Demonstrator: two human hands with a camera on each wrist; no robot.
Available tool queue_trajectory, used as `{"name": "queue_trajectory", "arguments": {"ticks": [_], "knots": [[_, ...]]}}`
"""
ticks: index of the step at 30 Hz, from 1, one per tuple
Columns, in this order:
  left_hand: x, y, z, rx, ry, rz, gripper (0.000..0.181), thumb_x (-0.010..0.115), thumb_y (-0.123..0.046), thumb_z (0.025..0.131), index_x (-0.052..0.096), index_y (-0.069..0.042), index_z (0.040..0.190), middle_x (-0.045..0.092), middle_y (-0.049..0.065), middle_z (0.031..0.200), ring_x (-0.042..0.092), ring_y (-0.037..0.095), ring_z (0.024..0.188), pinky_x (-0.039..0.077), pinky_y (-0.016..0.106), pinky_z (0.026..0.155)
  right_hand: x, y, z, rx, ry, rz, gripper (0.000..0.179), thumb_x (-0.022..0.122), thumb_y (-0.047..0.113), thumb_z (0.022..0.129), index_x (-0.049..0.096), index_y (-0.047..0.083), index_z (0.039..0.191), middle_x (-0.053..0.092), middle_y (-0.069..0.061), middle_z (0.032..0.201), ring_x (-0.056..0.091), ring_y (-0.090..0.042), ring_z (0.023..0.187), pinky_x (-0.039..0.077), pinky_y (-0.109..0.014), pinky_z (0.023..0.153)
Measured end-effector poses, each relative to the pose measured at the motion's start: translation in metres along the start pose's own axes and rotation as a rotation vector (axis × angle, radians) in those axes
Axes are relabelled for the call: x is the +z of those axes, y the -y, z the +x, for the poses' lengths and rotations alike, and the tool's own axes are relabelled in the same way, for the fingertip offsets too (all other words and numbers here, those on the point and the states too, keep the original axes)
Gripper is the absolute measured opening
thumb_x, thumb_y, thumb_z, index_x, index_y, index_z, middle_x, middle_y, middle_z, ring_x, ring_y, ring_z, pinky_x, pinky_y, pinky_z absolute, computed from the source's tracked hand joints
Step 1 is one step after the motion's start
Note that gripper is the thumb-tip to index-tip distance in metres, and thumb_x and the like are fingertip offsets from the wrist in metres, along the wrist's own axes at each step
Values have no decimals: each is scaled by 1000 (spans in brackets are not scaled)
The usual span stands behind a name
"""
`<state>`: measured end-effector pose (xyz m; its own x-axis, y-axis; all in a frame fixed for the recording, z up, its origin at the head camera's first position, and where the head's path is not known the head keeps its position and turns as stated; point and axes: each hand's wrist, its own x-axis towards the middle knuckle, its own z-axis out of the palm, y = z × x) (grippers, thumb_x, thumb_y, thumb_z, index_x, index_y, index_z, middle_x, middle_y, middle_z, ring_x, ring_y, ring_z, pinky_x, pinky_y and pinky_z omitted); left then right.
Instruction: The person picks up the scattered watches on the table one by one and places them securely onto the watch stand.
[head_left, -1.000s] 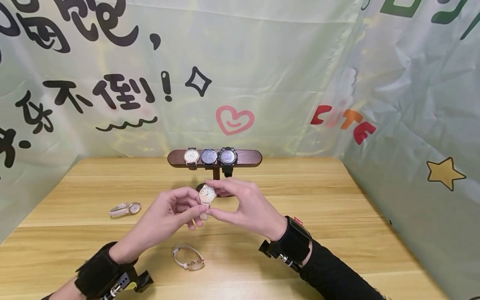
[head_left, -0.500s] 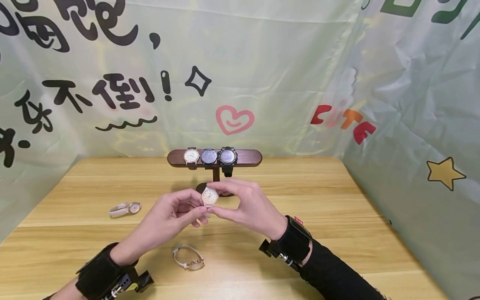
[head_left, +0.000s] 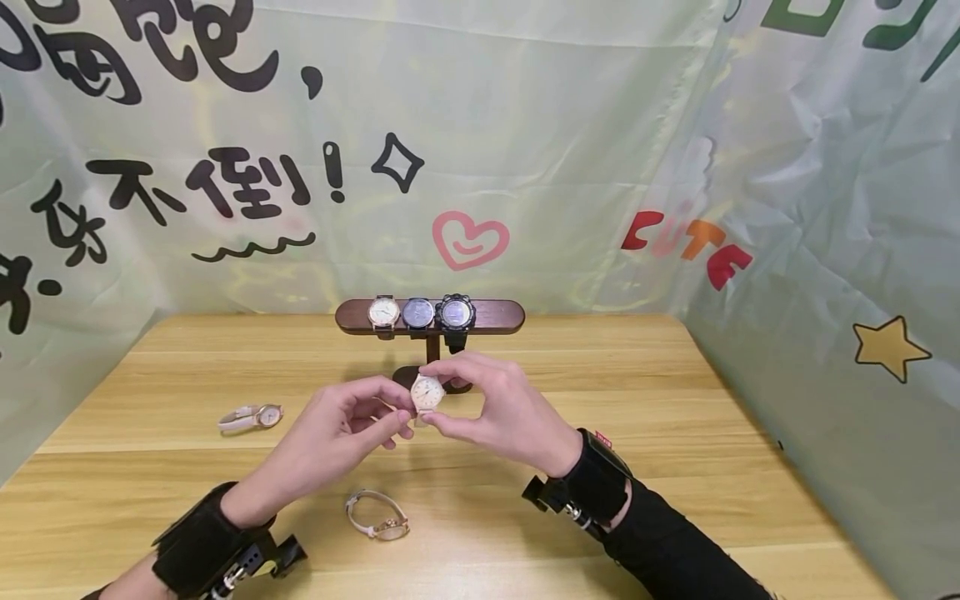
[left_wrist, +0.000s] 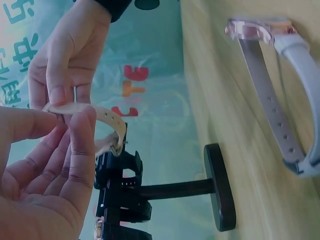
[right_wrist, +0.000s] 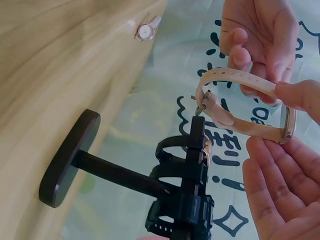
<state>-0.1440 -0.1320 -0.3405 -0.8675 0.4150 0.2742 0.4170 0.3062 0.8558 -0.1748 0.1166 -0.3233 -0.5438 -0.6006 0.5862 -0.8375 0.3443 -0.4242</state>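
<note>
A pale watch is being pinched by the right hand before the dark stand; whether it is being gripped by the left hand cannot be told. Apparently its strap loop is being oriented; careful alignment is probably being called for next.

The held watch has a white face and a pale cream-pink strap, while the near watch and the left watch pair gold-toned cases with whitish straps. The dark red-brown stand bears a white-faced watch, a blue-grey watch and a black watch. The table is streaked yellow-tan; the pale green backdrop carries black lettering, a pink heart and a black-outlined yellow star.
</note>
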Motion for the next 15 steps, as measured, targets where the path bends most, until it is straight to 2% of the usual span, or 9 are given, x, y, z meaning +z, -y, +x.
{"name": "queue_trajectory", "arguments": {"ticks": [5,10,15], "knots": [[-7,1,0,33,-52,75,11,74,-10,102,76,-14,112,80,2,100,76,8,85,66,30,67,-10,0,1,34,5,-7,44,90,16,89,74,8,129,79,1,114,72,-9,100,62,-23,91],[-19,2,4,67,-127,215,13,76,-10,100,76,-18,111,80,-3,98,73,6,82,63,27,64,-23,-3,3,51,-8,-19,45,91,14,87,74,6,128,79,-2,117,74,-13,104,64,-28,93],[-32,2,10,103,-211,369,15,77,-6,98,76,-16,110,80,-3,99,72,6,85,64,25,70,-36,-7,3,69,-34,-41,43,91,11,86,75,5,126,79,-6,119,75,-18,106,66,-33,93]]}}
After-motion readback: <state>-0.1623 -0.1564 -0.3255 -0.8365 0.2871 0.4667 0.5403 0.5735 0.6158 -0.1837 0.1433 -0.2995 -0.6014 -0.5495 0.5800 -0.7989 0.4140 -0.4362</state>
